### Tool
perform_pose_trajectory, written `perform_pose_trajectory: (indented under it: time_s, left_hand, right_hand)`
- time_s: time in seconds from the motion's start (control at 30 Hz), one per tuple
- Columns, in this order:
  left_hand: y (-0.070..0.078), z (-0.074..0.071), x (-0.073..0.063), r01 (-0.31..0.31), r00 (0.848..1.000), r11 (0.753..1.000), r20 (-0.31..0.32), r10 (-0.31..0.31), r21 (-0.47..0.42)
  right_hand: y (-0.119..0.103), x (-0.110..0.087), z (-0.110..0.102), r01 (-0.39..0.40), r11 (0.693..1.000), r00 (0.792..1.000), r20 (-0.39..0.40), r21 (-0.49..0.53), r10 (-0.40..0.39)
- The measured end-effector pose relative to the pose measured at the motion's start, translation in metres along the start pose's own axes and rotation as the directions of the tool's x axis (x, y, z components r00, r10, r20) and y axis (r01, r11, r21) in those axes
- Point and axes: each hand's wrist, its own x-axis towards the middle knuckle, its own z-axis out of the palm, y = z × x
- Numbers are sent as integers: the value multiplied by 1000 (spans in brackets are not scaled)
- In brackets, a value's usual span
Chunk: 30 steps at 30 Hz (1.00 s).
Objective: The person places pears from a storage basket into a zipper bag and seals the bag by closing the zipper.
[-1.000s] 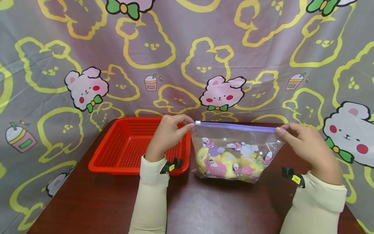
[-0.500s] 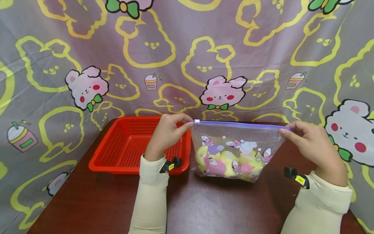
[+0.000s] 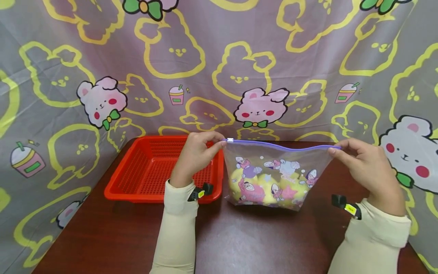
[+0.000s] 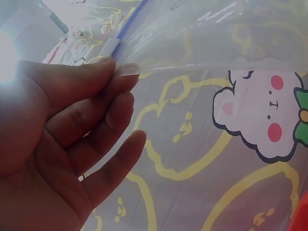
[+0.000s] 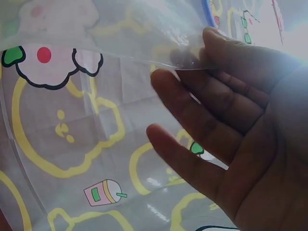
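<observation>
A clear zip bag (image 3: 270,171) with pink and purple cartoon prints hangs between the two hands, its purple zip strip along the top. Several round yellow things (image 3: 265,186) sit in its bottom. My left hand (image 3: 196,158) pinches the top left corner between thumb and finger, right beside the white slider (image 3: 230,140). At the top right corner my right hand (image 3: 367,169) pinches the other end of the strip. In the left wrist view the left hand's lower fingers (image 4: 115,166) are spread loosely. The right wrist view shows the thumb (image 5: 226,53) pressed on the bag's corner.
A red plastic basket (image 3: 137,197) with holed walls stands left of the bag, partly behind the left hand and forearm. Both are over a dark brown table (image 3: 239,243). A grey curtain (image 3: 205,57) with yellow bear outlines hangs behind.
The right hand has shifted slightly right and the bag's top edge has widened a little. The zip strip, straight before, now sags toward its right half. The left hand stays nearly still.
</observation>
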Motion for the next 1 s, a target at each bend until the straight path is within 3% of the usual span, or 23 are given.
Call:
perform_pose_trajectory:
  time_s: [0.17,0.43,0.77,1.0]
  left_hand:
    - [6,5,-7,-14,1000,1000,-6,14,-12]
    - [19,8,-22,-69,998,998,14,69,5]
    - [39,-19,-21,-99,981,993,175,86,66]
    - [60,-39,-29,-90,951,996,297,80,23]
  right_hand:
    - [3,-11,-7,11,1000,1000,-18,24,-10]
    - [9,-20,-18,34,994,998,49,99,-39]
    - [3,-28,-42,189,981,965,177,40,-193]
    - [2,-40,-58,306,952,939,173,-28,-297]
